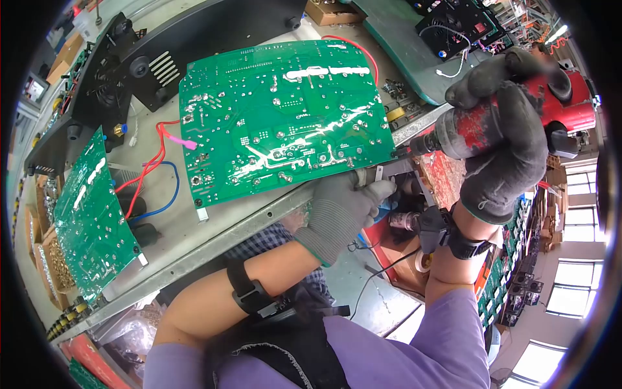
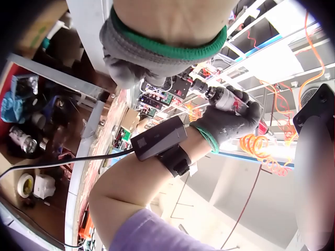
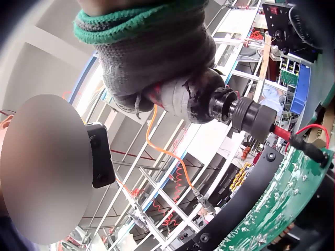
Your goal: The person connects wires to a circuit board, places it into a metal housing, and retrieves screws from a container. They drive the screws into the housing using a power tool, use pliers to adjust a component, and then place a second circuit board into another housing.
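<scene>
A large green circuit board [image 1: 285, 123] lies solder side up, tilted, across the bench. My gloved left hand [image 1: 340, 214] is at its near edge, fingers curled by a small metal bracket [image 1: 380, 172] under the rim; the parts beneath are hidden. My gloved right hand [image 1: 505, 129] grips a worn red power screwdriver [image 1: 463, 133]. In the right wrist view, its black chuck [image 3: 254, 119] and bit [image 3: 309, 149] point at the corner of the board [image 3: 282, 204]. The bit's tip is right at that corner.
A second green board [image 1: 97, 214] stands at the left, with red wires [image 1: 155, 155] and a blue wire between the boards. Black housing panels [image 1: 214, 32] lie behind. A metal rail [image 1: 259, 217] runs along the bench front. Below it, an open drawer [image 2: 57, 130] holds tape and tools.
</scene>
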Motion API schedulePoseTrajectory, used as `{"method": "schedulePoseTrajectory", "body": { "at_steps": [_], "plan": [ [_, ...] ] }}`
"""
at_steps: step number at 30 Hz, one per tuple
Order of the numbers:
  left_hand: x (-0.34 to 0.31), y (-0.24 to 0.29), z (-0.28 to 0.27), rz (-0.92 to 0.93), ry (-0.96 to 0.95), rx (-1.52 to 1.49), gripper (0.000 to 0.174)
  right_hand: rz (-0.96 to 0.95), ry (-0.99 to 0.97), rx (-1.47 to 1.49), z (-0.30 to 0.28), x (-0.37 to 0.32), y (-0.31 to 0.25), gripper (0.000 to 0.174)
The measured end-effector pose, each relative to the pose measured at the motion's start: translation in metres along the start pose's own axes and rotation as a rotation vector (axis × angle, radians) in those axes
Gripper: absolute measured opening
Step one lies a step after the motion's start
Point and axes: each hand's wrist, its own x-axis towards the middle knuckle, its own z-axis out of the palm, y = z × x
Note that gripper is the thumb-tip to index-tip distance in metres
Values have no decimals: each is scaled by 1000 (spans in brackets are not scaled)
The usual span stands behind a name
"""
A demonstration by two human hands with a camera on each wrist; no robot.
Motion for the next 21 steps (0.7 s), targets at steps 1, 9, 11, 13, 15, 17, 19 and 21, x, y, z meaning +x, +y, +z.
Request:
{"method": "schedulePoseTrajectory", "body": {
  "at_steps": [1, 9, 11, 13, 15, 17, 19, 21],
  "plan": [
    [1, -1, 0, -1, 2, 0, 12, -7, -26, 31, -1, 0, 1, 43],
    [2, 2, 4, 34, -12, -88, 13, -63, -93, 70, -1, 4, 0, 41],
    [1, 3, 5, 44, -3, -118, 14, -30, -24, 23, 4, 3, -2, 40],
    [2, 3, 6, 58, 8, -151, 15, -31, -1, 19, 8, 2, -2, 41],
    [4, 4, 7, 6, 14, -180, 16, -31, 22, 17, 11, 1, -3, 41],
    [1, 8, 10, 22, 28, -168, 17, -50, 52, -31, 13, -1, -4, 42],
    [0, 8, 12, 38, 45, -156, 17, -95, 88, -109, 13, -6, 1, 42],
    [2, 7, 14, 48, 27, -206, 16, -143, 123, -185, 13, -4, 0, 42]
  ]
}}
